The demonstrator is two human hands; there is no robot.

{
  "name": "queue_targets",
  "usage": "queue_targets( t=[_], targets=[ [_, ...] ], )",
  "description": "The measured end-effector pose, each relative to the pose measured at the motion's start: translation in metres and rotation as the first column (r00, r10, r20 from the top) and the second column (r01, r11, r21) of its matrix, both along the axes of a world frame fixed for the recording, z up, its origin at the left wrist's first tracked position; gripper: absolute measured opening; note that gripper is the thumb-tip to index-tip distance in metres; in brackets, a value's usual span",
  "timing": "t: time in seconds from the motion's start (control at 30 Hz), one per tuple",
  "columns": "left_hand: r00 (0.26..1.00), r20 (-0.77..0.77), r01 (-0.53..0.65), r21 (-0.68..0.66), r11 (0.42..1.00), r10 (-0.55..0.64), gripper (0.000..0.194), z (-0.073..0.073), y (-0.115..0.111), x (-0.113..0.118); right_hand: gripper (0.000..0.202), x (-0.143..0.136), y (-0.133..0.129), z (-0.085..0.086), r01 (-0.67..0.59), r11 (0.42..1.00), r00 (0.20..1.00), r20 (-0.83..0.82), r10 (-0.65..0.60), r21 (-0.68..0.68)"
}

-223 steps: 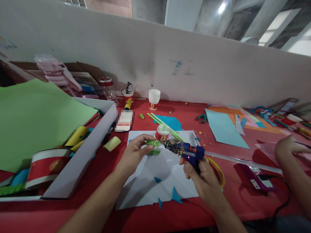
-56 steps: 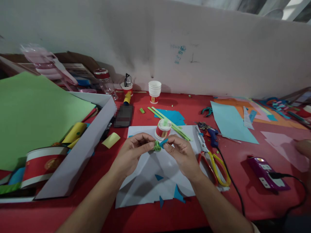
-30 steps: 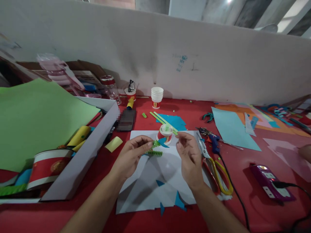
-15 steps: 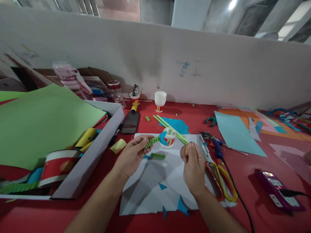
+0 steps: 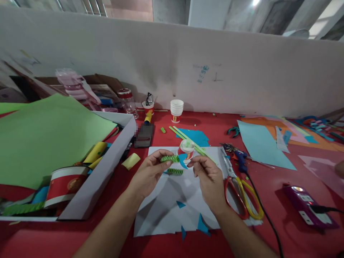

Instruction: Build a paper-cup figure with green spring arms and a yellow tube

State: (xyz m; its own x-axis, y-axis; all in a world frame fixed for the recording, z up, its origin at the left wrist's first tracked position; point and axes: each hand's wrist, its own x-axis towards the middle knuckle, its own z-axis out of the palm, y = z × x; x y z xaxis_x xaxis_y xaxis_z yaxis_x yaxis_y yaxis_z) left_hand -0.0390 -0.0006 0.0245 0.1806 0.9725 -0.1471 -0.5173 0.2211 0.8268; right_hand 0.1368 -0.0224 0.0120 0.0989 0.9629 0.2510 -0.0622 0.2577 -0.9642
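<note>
My left hand [image 5: 153,172] pinches a green accordion-folded paper strip [image 5: 169,158] between thumb and fingers. A curved blue paper piece [image 5: 183,161] sits at the strip's right end. Close by that blue piece, the fingertips of my right hand [image 5: 208,175] are drawn together; whether they grip its edge or something small is unclear. Just behind stands a small red-and-white paper cup [image 5: 185,149] with green on its top. A second folded green strip [image 5: 175,171] lies below, on the white paper sheet [image 5: 166,215].
Large scissors [image 5: 236,193] and a glue gun [image 5: 242,161] lie at my right, its cord running toward me. Farther right is a purple power strip [image 5: 309,208]. A box [image 5: 107,165] of paper fills the left. Stacked cups [image 5: 176,111] stand by the wall.
My right hand has moved left and up to the blue piece. The green strip in my left hand has turned more level, its blue end now lower and facing my right fingertips.
</note>
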Motion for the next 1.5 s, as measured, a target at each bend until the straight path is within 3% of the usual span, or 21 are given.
queue_targets(
  t=[0.2,0.37,0.5,0.63,0.83,1.03,1.13,1.27,1.4,1.47,1.5],
  targets=[
    [0.999,-0.024,0.034,0.067,0.997,-0.032,0.029,-0.001,-0.003,0.001,0.018,-0.004,0.001,-0.001,0.015,0.999,0.994,-0.106,-0.019,-0.038],
    [0.995,0.026,0.092,0.044,0.995,-0.093,0.028,0.003,-0.005,0.000,0.031,-0.005,-0.001,0.002,-0.065,0.998,0.998,-0.002,0.065,-0.004],
    [0.993,0.050,0.111,-0.013,0.994,-0.110,0.032,0.005,-0.006,0.002,0.012,-0.003,-0.002,0.003,-0.042,0.997,0.995,0.089,0.036,0.062],
    [0.998,-0.007,0.058,0.009,0.998,-0.058,0.030,0.003,-0.005,0.005,0.011,-0.002,-0.001,0.003,0.003,0.995,0.996,0.085,-0.011,0.101],
    [0.985,-0.166,-0.035,0.086,0.996,0.049,0.026,-0.001,-0.004,0.008,0.012,0.000,0.003,-0.001,0.078,0.997,0.993,-0.091,-0.080,-0.027],
    [0.951,-0.291,-0.051,0.197,0.979,0.108,0.026,-0.004,-0.006,0.008,0.014,0.004,0.002,0.003,0.182,0.981,0.977,-0.121,-0.173,0.061],
    [0.921,-0.346,-0.096,0.243,0.965,0.178,0.033,-0.005,-0.006,0.009,0.018,0.005,0.002,0.005,0.268,0.962,0.963,-0.040,-0.267,0.040],
    [0.856,-0.432,-0.126,0.356,0.926,0.283,0.040,-0.005,-0.007,0.011,0.037,0.009,0.000,0.005,0.343,0.937,0.934,0.088,-0.348,0.066],
    [0.724,-0.541,-0.143,0.490,0.860,0.429,0.042,-0.004,-0.012,0.013,0.023,0.010,0.000,0.006,0.170,0.935,0.902,0.333,-0.275,0.311],
    [0.700,-0.559,-0.122,0.519,0.846,0.444,0.043,-0.004,-0.015,0.014,0.011,0.008,0.001,0.006,0.022,0.913,0.818,0.517,-0.251,0.408],
    [0.697,-0.565,-0.107,0.527,0.843,0.442,0.044,-0.004,-0.016,0.014,0.022,0.007,0.002,0.006,-0.037,0.905,0.773,0.586,-0.242,0.423]
  ],
)
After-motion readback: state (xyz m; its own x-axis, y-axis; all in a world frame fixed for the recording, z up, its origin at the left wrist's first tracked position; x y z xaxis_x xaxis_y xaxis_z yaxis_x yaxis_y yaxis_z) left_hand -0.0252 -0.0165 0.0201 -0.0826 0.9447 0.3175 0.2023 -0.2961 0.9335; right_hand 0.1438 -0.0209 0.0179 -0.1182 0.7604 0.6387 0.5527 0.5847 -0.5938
